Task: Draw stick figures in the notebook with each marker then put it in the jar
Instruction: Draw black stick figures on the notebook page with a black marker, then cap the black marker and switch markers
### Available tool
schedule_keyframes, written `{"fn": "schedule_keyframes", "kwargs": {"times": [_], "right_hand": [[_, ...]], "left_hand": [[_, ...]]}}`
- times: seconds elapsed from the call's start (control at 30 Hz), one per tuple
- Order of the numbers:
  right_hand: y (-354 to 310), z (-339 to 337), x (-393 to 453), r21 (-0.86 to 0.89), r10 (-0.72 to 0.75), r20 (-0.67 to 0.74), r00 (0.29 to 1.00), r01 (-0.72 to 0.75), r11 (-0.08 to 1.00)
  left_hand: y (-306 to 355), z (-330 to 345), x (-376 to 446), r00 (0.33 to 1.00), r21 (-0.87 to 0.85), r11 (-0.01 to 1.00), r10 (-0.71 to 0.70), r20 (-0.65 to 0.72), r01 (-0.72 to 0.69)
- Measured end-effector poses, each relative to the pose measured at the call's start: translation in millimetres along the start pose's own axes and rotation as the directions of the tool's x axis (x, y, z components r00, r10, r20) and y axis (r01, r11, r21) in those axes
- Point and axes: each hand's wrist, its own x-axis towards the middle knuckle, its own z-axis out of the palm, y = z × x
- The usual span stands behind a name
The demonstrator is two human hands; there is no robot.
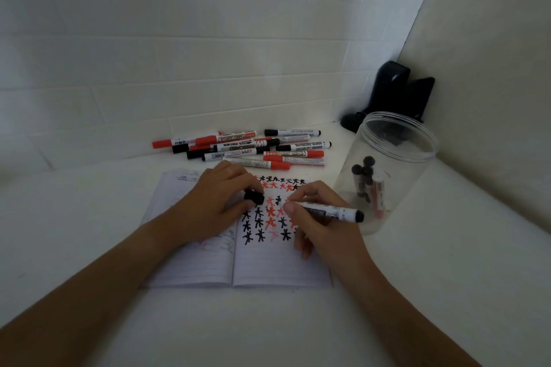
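**Two hands over an open notebook, marker uncapped**

An open notebook [238, 247] lies on a white table [447, 277], its right page filled with black and red stick figures. Behind the notebook lies a pile of markers [247, 147]; to its right stands a clear jar [387, 170] holding several markers, with a black object [393, 92] behind it. The left hand [217, 202] pinches a black cap [254, 197]. The right hand [322, 217] grips a marker [331, 212], fingers curled around it.

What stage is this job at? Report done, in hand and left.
Done: rows of red and black stick figures fill the notebook, and a few markers stand in the jar. In hand: the right hand holds a black marker over the page; the left hand grips its cap. Left: the pile of markers behind the notebook.
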Motion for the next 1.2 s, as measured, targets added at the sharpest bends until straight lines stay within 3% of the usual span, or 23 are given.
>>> {"fn": "schedule_keyframes", "kwargs": {"times": [0.3, 0.43, 0.6, 0.67, 0.77, 0.87, 0.93, 1.0, 1.1, 1.2], "right_hand": [[2, 4, -4, -0.035, -0.011, 0.039, 0.999, 0.013, 0.999], [4, 4, -4, -0.049, 0.01, 0.132, 0.991, -0.003, 0.999], [-3, -1, 0, 0.228, 0.12, 0.183, 0.976, -0.161, 0.96], [-2, -2, 2, 0.244, 0.143, 0.129, 0.981, -0.172, 0.954], [2, -7, 3, 0.125, 0.07, -0.002, 0.998, -0.069, 0.99], [3, -10, 5, 0.002, 0.041, -0.008, 0.999, -0.041, 0.999], [5, -8, 4, -0.3, -0.069, 0.037, 0.997, 0.077, 0.951], [5, -3, 1, -0.541, -0.165, 0.15, 0.975, 0.221, 0.812], [0, 6, 1, -0.648, -0.156, 0.269, 0.95, 0.299, 0.7], [-1, 13, -1, -0.649, -0.157, 0.303, 0.94, 0.324, 0.689]], "left_hand": [[10, -3, 1, 0.998, -0.078, 0.996, 0.039, 0.05, -0.035], [21, -3, 2, 0.99, -0.129, 0.986, 0.114, 0.087, -0.102], [21, -7, 0, 0.997, -0.156, 0.986, 0.066, 0.031, -0.061], [19, -9, -1, 0.999, -0.161, 0.986, 0.045, 0.01, -0.043], [17, -9, -1, 1.0, -0.199, 0.98, 0.01, 0.018, -0.006], [18, -11, -3, 0.998, -0.32, 0.945, -0.056, 0.03, 0.063], [18, -10, -3, 0.995, -0.359, 0.929, -0.074, 0.06, 0.091], [21, -7, -3, 0.994, -0.357, 0.932, -0.036, 0.101, 0.07], [27, 0, -2, 0.987, -0.371, 0.927, 0.008, 0.158, 0.052], [30, 4, -3, 0.985, -0.375, 0.923, -0.015, 0.173, 0.08]]}}
